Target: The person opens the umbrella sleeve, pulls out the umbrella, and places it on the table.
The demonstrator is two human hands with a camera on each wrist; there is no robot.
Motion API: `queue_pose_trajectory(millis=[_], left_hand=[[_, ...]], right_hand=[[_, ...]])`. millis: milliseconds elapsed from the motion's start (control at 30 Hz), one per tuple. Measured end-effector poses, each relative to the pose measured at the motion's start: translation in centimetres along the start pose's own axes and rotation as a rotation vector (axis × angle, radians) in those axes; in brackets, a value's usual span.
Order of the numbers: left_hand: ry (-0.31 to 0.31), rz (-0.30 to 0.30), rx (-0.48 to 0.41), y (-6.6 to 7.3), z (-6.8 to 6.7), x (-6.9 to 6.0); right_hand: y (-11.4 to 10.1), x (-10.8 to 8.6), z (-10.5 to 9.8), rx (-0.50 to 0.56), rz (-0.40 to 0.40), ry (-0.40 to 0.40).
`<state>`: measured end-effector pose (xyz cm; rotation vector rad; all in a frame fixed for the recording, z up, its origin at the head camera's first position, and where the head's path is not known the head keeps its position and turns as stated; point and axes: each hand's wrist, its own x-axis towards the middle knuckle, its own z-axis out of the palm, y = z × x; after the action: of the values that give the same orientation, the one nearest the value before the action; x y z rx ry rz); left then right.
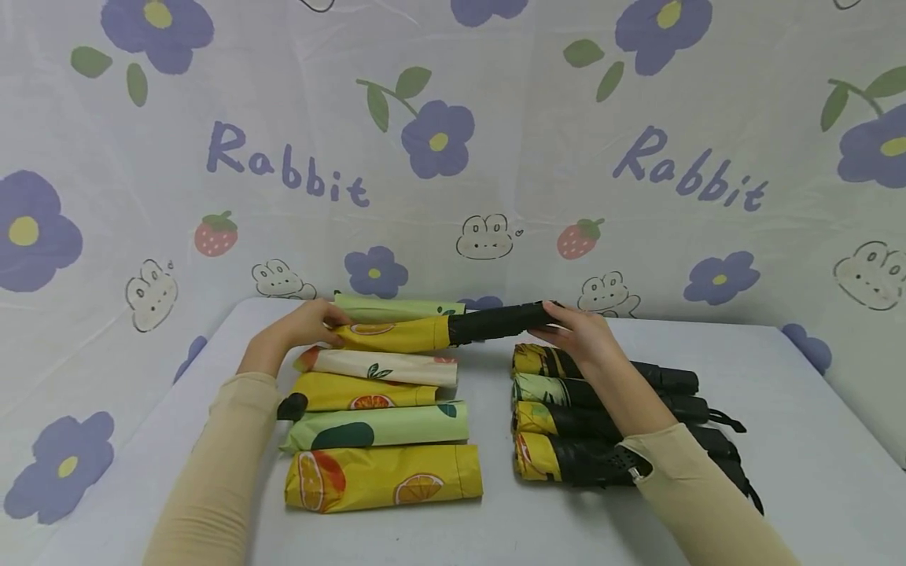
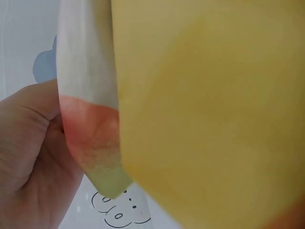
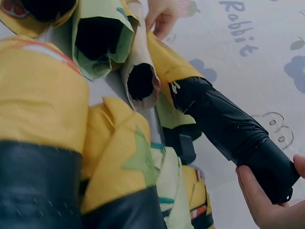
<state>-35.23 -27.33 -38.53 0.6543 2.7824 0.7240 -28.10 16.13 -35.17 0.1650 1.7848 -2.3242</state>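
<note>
My left hand (image 1: 306, 324) pinches the left end of a yellow umbrella sleeve (image 1: 396, 336) with an orange-slice print. From the sleeve's right opening extends a folded black umbrella (image 1: 499, 322); how far it reaches inside is hidden. My right hand (image 1: 586, 338) grips the umbrella's far black end, thumb and fingers on opposite sides, as the right wrist view shows. The sleeve and umbrella are held nearly level above the table's back part. A light green sleeve (image 1: 399, 307) lies just behind. In front is a cream sleeve (image 1: 385, 368) with a reddish end.
Nearer me on the left lie a yellow sleeve (image 1: 364, 391), a green sleeve (image 1: 425, 424) and a larger yellow sleeve (image 1: 382, 479). Several folded umbrellas (image 1: 559, 420), black with patterned ends, are lined up under my right forearm. A printed cloth (image 1: 524, 141) hangs behind the white table (image 1: 453, 542).
</note>
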Motion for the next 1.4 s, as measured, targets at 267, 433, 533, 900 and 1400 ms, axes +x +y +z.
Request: queue_pose_trajectory(millis=[267, 433, 533, 900, 1400], left_hand=[[0.033, 0.018, 0.028, -0.7, -0.2, 0.0], [0.041, 0.022, 0.020, -0.6, -0.2, -0.2], [0.043, 0.021, 0.022, -0.6, -0.2, -0.5], [0.002, 0.042, 0.041, -0.7, 0.0, -0.8], [-0.104, 0.076, 0.119, 0.1, 0.2, -0.6]], right_hand=[[-1.1, -0.8, -2.3, 0.155, -0.056, 0.040], [-1.7, -1.3, -3.7, 0.276, -0.067, 0.114], [-2.0, -1.3, -4.7, 0.352, -0.081, 0.165], [-2.1, -1.0, -9.2, 0.515, -0.066, 0.309], [-1.5, -0.2, -13.3, 0.533, -0.015, 0.454]])
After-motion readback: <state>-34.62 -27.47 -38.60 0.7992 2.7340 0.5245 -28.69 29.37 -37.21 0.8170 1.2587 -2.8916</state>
